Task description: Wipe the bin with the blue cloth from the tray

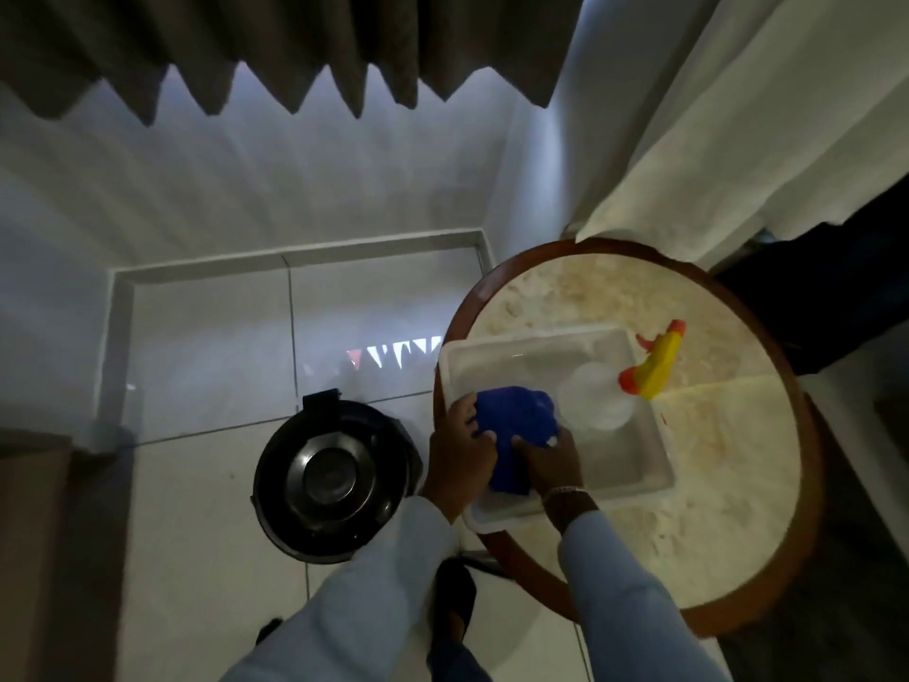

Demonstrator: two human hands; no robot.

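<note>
A blue cloth (516, 425) lies bunched in the left part of a white plastic tray (634, 465) on a round table. My left hand (460, 447) grips the cloth's left side. On the cloth's lower right, my right hand (548, 462) closes around it; a bracelet shows at that wrist. The bin (334, 479), round, dark and shiny with its lid up, stands on the floor just left of the table, below and left of my hands.
A clear spray bottle (597, 396) with a yellow and orange trigger head (656, 361) lies in the tray. The round table (713, 484) has a pale stone top and a wooden rim. White floor tiles, curtains at the back, a dark chair at right.
</note>
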